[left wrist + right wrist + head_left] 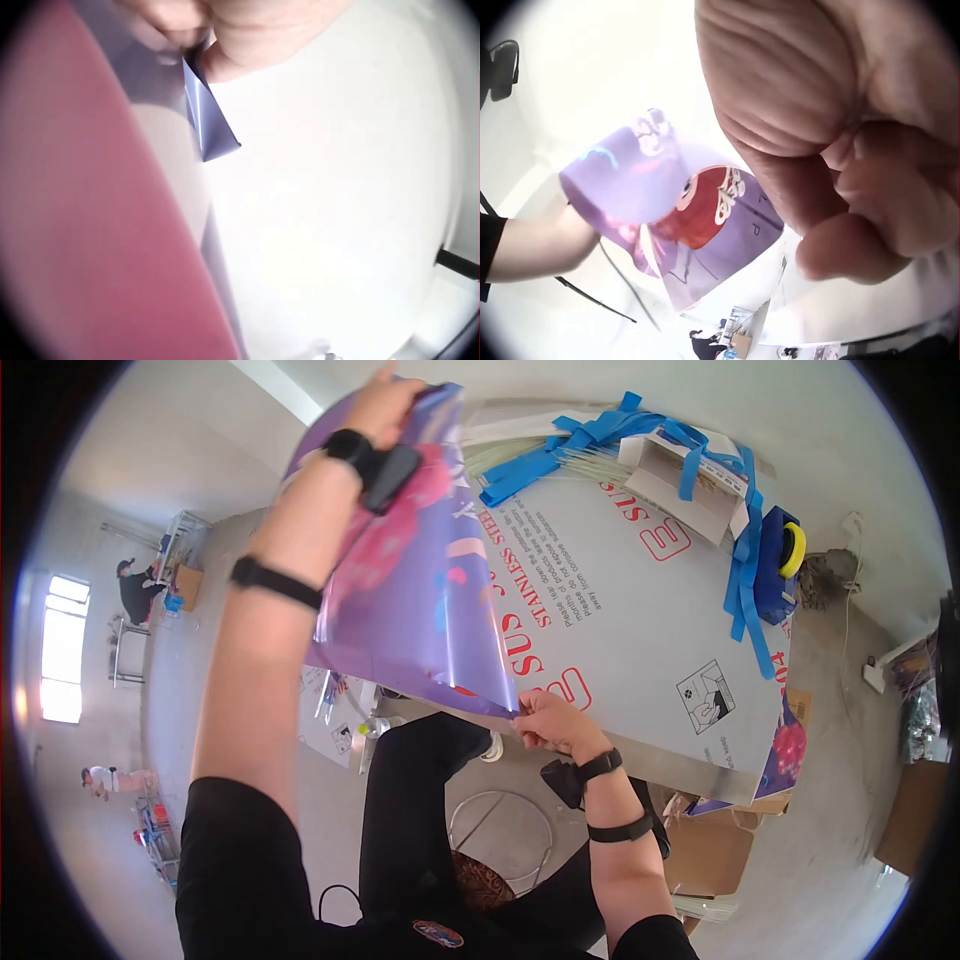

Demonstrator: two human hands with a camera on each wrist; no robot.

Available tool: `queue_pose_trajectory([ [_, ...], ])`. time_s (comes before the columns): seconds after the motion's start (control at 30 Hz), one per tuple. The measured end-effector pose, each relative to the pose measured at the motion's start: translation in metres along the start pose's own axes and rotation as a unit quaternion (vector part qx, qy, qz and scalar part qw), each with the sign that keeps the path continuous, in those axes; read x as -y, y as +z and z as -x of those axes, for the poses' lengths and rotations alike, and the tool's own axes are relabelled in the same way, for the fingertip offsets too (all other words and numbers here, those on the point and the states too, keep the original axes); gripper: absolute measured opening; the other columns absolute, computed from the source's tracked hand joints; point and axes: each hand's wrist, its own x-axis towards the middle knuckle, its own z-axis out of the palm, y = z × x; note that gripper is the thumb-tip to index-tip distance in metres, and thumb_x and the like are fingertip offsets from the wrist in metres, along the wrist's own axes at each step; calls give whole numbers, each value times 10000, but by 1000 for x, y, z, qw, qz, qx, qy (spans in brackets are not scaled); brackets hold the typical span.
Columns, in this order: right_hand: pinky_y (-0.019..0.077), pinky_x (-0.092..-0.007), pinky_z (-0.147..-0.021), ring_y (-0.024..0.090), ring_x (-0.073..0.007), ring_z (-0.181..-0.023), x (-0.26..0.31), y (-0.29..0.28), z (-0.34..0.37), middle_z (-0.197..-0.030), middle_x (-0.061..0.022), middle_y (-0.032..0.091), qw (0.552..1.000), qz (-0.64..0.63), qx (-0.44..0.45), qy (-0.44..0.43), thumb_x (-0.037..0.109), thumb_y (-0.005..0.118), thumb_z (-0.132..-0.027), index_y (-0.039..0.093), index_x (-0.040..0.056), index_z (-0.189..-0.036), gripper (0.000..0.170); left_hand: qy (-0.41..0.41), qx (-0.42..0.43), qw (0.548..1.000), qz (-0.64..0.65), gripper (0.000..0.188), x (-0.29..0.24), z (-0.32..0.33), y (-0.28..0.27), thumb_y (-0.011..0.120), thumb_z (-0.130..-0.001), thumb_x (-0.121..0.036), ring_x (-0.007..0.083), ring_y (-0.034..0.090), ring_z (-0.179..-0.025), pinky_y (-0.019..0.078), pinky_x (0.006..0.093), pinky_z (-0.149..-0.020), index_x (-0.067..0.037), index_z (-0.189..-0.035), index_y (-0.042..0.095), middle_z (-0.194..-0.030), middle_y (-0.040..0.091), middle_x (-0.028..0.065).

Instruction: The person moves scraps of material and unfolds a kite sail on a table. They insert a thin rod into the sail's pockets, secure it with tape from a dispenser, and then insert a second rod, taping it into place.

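Observation:
A glossy purple printed sheet (400, 630) with pink patterns hangs curved between both hands in the head view. High at its far edge, my left hand (385, 410) grips the sheet; in the left wrist view its fingers pinch a folded purple corner (210, 127). At the near lower corner, my right hand (555, 722) pinches the sheet between thumb and fingers. Its curled fingers (855, 247) fill the right of the right wrist view, where the sheet shows a red cartoon shape. Below the sheet lies a grey board (640, 590) with red "STAINLESS STEEL" lettering, partly covered by it.
Blue strips (600, 430) and an opened white box (690, 470) lie at the board's far side. A blue tape dispenser (780, 565) with a yellow ring sits at its right edge. A round-framed stool (500, 830) and a cardboard box (710, 850) stand below; people work far left.

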Motion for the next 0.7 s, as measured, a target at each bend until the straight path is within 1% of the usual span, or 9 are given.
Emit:
queue_pose_trajectory([
  [0.13, 378, -203, -403, 524, -83, -458, -12, -1, 5, -628, -34, 551, 996, -85, 7, 30, 59, 560, -796, 527, 10, -820, 64, -18, 7, 994, -111, 605, 98, -42, 36, 588, -806, -144, 207, 613, -699, 482, 344, -502, 12, -1325, 321, -905, 614, 117],
  [0.2, 376, -203, -402, 521, -83, -455, -17, -4, 6, -627, -35, 550, 992, -115, 11, 48, 59, 555, -803, 520, 14, -808, 58, -38, -7, 997, -73, 562, 134, -43, 51, 553, -832, -97, 256, 598, -851, 502, 317, -673, -34, -1348, 338, -952, 589, 195],
  [0.33, 383, -209, -402, 530, -85, -466, -12, -9, 4, -623, -35, 549, 990, -134, -6, 33, 67, 540, -824, 503, 19, -798, 66, -245, 248, 922, 171, 478, 232, -79, 40, 505, -884, -208, 227, 595, -788, 481, 280, -632, -20, -1308, 387, -927, 602, 144],
  [0.43, 378, -207, -383, 535, -93, -467, -14, -11, 1, -638, -37, 550, 982, -177, -40, 48, 67, 541, -826, 500, 9, -809, 73, 102, 184, 941, -266, 525, 205, 0, 50, 480, -893, -159, 184, 550, -665, 457, 305, -580, 4, -1356, 294, -773, 587, 81],
  [0.47, 378, -207, -383, 535, -93, -467, -14, -10, 1, -638, -37, 550, 982, -179, -40, 54, 67, 541, -826, 500, 9, -809, 73, 27, 224, 911, -346, 585, 191, 28, 42, 520, -877, -188, 228, 576, -866, 469, 358, -751, -13, -1374, 265, -1004, 590, 130],
  [0.5, 376, -207, -381, 535, -93, -466, -13, -11, 0, -635, -35, 548, 980, -190, -27, 50, 66, 543, -825, 506, 11, -807, 70, -65, 161, 936, -306, 534, 140, 93, 48, 526, -853, -175, 218, 616, -684, 489, 332, -538, -12, -1327, 339, -880, 640, 119],
  [0.6, 372, -207, -378, 533, -95, -464, -17, -13, -4, -643, -33, 545, 978, -206, -15, 36, 66, 550, -823, 511, 14, -808, 67, 183, 196, 903, -335, 416, 210, 152, 26, 465, -910, -184, 350, 516, -1100, 419, 396, -918, -22, -1288, 405, -1182, 528, 227],
  [0.63, 370, -207, -377, 532, -96, -463, -20, -12, -6, -654, -33, 546, 977, -213, -13, 23, 67, 554, -822, 511, 16, -811, 68, 53, 258, 910, -320, 405, 197, 182, 25, 432, -943, -163, 272, 416, -1243, 358, 324, -997, -56, -1330, 377, -1340, 427, 170],
  [0.7, 368, -207, -380, 532, -98, -466, -21, -12, -6, -664, -34, 546, 975, -217, -22, 36, 70, 555, -826, 510, 16, -823, 70, 136, 275, 891, -334, 435, 208, 224, 22, 445, -940, -201, 286, 318, -1304, 279, 373, -1052, -86, -1350, 359, -1397, 348, 156],
])
